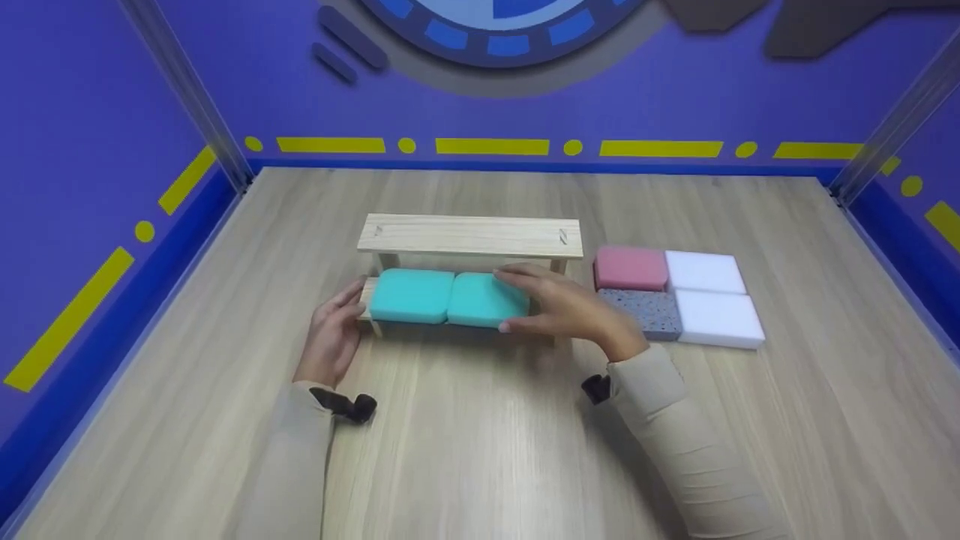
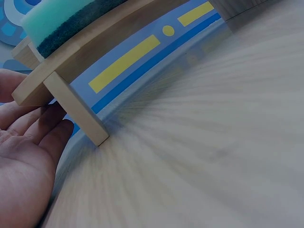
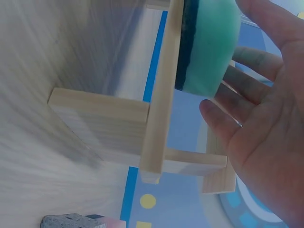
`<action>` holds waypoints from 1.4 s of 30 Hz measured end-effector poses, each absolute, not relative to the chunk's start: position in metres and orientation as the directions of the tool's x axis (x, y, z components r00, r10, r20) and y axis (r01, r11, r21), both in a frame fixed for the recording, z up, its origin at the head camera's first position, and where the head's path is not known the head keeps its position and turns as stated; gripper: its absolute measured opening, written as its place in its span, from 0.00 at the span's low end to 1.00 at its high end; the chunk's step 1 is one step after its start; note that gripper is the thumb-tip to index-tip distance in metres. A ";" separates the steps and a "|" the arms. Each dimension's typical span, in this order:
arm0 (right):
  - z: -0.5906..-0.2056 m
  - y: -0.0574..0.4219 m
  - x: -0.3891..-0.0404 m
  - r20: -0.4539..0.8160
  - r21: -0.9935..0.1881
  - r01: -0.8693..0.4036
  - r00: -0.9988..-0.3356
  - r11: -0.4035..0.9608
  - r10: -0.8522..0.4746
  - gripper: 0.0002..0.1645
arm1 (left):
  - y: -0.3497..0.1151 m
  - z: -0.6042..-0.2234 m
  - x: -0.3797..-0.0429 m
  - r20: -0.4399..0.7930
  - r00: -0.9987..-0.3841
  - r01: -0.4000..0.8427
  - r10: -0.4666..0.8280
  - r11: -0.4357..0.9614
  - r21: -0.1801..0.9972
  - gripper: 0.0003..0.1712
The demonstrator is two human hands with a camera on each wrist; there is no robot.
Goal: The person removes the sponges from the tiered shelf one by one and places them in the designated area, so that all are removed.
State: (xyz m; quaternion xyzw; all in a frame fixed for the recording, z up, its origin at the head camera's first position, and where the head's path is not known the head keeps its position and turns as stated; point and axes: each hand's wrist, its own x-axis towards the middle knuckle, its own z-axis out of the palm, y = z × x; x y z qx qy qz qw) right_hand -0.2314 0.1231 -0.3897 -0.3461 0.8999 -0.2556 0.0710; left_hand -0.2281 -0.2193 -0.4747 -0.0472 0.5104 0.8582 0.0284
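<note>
Okay, left hand (image 1: 331,330) is clamped on the left end of the stand's lower board (image 3: 162,102), thumb above, fingers beneath; right hand (image 1: 566,304) has the right turquoise sponge (image 1: 480,300) pinched, thumb at its front edge, fingers at the back, squeeze force can't tell. That sponge lies flat on the lower board, dark scouring layer down, end to end with the left turquoise sponge (image 1: 411,296); bare wood shows past its right end. Step looks like settling the sponge in the row, nearly done. To do it well: brace the board with the left hand so the wooden stand (image 1: 469,234) doesn't skid on the desk (image 1: 465,450); nudge the sponge low and level, only enough to close the seam, since harder pushing would likely shove its neighbour. Squeeze lightly; foam probably springs back and the scourer may drag on wood. Line up the front edges, no overhang. Release by spreading thumb and fingers, then lift straight up, knuckles clear of the upper board, and don't brush the pink block (image 1: 630,268) or speckled grey block (image 1: 646,313) near the right wrist.
</note>
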 end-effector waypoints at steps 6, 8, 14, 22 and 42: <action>-0.392 0.122 -0.232 0.042 -0.524 -0.561 -0.768 0.641 -0.639 0.48 | -0.219 -0.474 -0.229 -0.109 -0.994 -0.099 0.005 -0.468 0.878 0.33; -0.394 0.121 -0.232 0.043 -0.527 -0.557 -0.772 0.642 -0.634 0.48 | -0.219 -0.474 -0.230 -0.110 -0.994 -0.099 0.003 -0.465 0.880 0.33; -0.398 0.119 -0.232 0.081 -0.499 -0.589 -0.762 0.636 -0.642 0.47 | -0.219 -0.475 -0.229 -0.103 -0.995 -0.086 -0.010 -0.461 0.883 0.34; -0.402 0.118 -0.231 0.111 -0.488 -0.594 -0.769 0.639 -0.630 0.45 | -0.220 -0.476 -0.229 -0.108 -0.994 -0.085 -0.022 -0.464 0.882 0.34; -0.402 0.127 -0.231 0.174 -0.484 -0.629 -0.751 0.608 -0.637 0.42 | -0.220 -0.476 -0.230 -0.108 -0.994 -0.092 -0.010 -0.442 0.892 0.34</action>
